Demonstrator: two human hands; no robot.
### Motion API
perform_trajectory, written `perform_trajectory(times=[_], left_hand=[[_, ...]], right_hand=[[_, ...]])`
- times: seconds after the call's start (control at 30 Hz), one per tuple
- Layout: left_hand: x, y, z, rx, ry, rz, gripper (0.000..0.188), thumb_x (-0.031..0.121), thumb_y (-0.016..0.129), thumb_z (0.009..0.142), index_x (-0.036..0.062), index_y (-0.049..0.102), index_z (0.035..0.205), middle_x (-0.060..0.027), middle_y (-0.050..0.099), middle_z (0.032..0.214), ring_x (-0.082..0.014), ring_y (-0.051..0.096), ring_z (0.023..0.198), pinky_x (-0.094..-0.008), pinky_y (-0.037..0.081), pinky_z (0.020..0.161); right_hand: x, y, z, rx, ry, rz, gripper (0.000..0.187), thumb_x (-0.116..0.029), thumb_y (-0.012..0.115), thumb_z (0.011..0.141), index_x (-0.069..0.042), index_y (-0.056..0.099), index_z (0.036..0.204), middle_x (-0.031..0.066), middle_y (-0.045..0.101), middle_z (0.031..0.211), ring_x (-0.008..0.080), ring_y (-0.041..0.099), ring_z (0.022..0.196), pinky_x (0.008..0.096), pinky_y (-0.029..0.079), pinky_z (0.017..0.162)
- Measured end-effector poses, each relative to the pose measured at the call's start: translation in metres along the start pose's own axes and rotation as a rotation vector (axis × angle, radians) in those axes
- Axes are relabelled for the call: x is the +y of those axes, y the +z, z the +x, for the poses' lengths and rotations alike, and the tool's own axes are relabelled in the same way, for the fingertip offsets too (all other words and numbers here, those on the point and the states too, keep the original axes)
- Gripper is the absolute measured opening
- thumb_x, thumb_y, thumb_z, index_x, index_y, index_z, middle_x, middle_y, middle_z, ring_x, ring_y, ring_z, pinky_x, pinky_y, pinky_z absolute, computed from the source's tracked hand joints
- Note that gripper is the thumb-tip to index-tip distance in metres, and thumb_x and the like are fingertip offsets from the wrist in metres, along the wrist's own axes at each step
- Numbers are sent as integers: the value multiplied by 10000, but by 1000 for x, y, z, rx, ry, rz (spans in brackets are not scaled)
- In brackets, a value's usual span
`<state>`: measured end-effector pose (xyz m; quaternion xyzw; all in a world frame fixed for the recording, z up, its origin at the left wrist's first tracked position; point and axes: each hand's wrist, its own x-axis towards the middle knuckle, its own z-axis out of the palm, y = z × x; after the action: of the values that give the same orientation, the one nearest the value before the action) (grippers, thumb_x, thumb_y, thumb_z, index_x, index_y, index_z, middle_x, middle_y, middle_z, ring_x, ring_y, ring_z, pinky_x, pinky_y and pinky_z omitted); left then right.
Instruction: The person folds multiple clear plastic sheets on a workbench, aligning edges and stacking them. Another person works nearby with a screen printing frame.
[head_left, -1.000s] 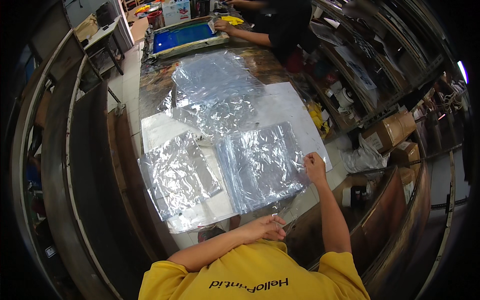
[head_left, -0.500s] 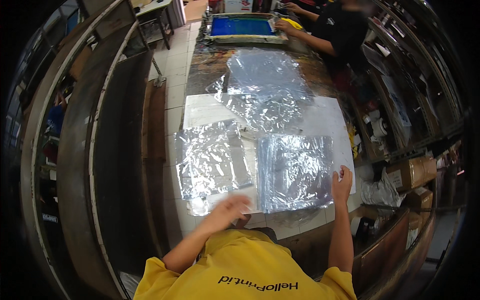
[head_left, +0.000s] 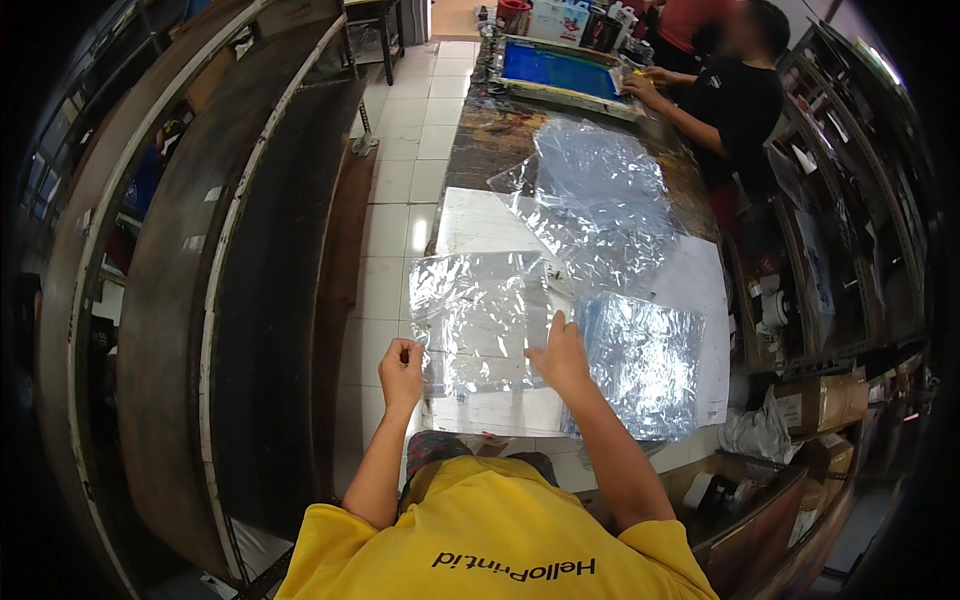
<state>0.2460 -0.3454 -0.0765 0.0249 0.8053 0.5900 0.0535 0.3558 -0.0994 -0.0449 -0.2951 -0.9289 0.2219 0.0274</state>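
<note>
A clear, shiny plastic sheet (head_left: 475, 315) lies at the near left of the table, possibly with others under it. At its left edge my left hand (head_left: 402, 375) is closed, thumb and fingertips pinched together on the rim of the plastic. My right hand (head_left: 565, 358) rests at the sheet's right side, thumb and fingers apart, nothing held in them. Just right of that hand is a thicker stack of bluish clear plastic sheets (head_left: 645, 365), partly covered by my forearm. Farther back, more clear plastic sheets (head_left: 600, 190) lie in a loose, overlapping heap.
White board (head_left: 480, 220) covers the near part of the stained table (head_left: 490, 125). At the far end sits a screen-printing frame (head_left: 560, 72) with a blue mesh, a co-worker's hands (head_left: 650, 88) on it. Dark shelves (head_left: 270, 250) stand left; cardboard boxes (head_left: 825, 400) right.
My left hand has moved up to the left sheet's edge. My right hand has left the right stack's outer side and crossed left to the gap between the stacks. The view has shifted.
</note>
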Motion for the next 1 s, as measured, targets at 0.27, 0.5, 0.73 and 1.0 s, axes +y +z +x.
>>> perform_trajectory(times=[0.27, 0.5, 0.73, 1.0], left_hand=[[-3, -9, 14, -192, -255, -305, 394, 199, 655, 934, 54, 418, 655, 35, 397, 588, -59, 364, 583, -262, 332, 512], [-14, -12, 27, -199, -7, 108, 241, 192, 695, 881, 12, 546, 940, -64, 527, 798, -150, 512, 729, -321, 446, 659], [21, 10, 26, -467, 55, -372, 713, 189, 705, 886, 33, 307, 1456, -174, 450, 1404, -286, 440, 1280, -376, 387, 1028], [96, 47, -31, -1371, -634, -1331, 902, 547, 722, 805, 124, 295, 1477, -170, 535, 1379, -369, 519, 1265, -590, 347, 1087]], right_hand=[[-3, -17, 0, 97, 85, 277, 293, -169, 660, 889, -15, 540, 1108, 208, 661, 779, 397, 653, 735, 481, 490, 685], [-20, -89, -8, 125, 116, 654, 138, -156, 531, 997, -20, 520, 1017, 123, 671, 913, 193, 700, 716, 300, 483, 580], [-79, -165, -31, 91, -80, 1000, 114, -138, 497, 1021, -29, 474, 1047, 118, 672, 918, 164, 681, 659, 237, 460, 534], [-90, -192, -28, 405, -141, 1151, 159, -163, 495, 1027, -37, 424, 1093, 145, 687, 930, 99, 568, 492, 214, 421, 431]])
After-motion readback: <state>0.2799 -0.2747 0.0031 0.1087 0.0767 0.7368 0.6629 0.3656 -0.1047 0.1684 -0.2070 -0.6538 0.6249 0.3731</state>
